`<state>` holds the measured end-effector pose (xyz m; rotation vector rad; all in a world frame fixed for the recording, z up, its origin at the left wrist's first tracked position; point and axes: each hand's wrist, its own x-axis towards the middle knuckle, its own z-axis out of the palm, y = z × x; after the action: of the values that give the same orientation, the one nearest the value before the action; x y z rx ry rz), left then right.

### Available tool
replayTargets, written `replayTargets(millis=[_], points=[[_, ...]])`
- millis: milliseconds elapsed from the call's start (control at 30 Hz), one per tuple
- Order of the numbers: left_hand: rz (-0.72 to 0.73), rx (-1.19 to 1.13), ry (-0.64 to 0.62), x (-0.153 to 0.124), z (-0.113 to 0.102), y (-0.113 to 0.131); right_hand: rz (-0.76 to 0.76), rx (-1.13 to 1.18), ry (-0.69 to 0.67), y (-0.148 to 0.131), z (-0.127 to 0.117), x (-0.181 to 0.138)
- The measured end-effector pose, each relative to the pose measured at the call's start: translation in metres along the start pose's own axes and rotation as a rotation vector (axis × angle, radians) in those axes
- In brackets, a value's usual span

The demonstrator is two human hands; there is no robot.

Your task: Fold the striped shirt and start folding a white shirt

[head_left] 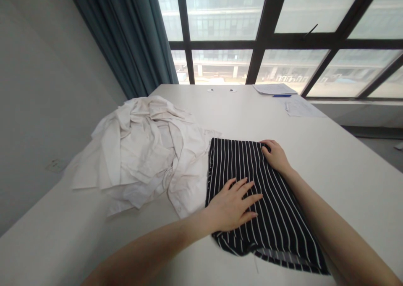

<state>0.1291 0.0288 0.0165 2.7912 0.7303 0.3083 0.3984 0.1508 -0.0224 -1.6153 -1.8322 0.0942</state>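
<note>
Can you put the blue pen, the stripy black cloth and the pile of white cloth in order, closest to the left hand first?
From the left hand:
1. Stripy black cloth: right under it, touching.
2. Pile of white cloth: beside it, to the left.
3. Blue pen: far across the table, near the window.

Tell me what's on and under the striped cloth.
On top, the left hand lies spread, and the right hand touches the far right corner. White table shows beside the striped cloth; anything underneath is covered and can't be seen.
</note>
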Motion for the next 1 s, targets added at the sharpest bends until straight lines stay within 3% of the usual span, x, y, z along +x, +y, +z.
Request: replayTargets(millis=[367, 700, 867, 1000], points=[[-0.184, 0.087, 0.066, 0.0, 0.004, -0.01, -0.013, 0.002, -0.003, 0.001, 0.0, 0.0], [-0.397, 0.165, 0.083, 0.003, -0.011, -0.058, -0.018, -0.024, -0.001, 0.001, 0.002, 0.0], [-0.483, 0.148, 0.151, 0.002, -0.012, -0.082, -0.018, -0.057, 0.04, -0.005, 0.0, -0.002], [-0.496, 0.113, 0.186, 0.002, -0.01, -0.087, -0.126, -0.19, 0.1, -0.019, -0.01, -0.002]])
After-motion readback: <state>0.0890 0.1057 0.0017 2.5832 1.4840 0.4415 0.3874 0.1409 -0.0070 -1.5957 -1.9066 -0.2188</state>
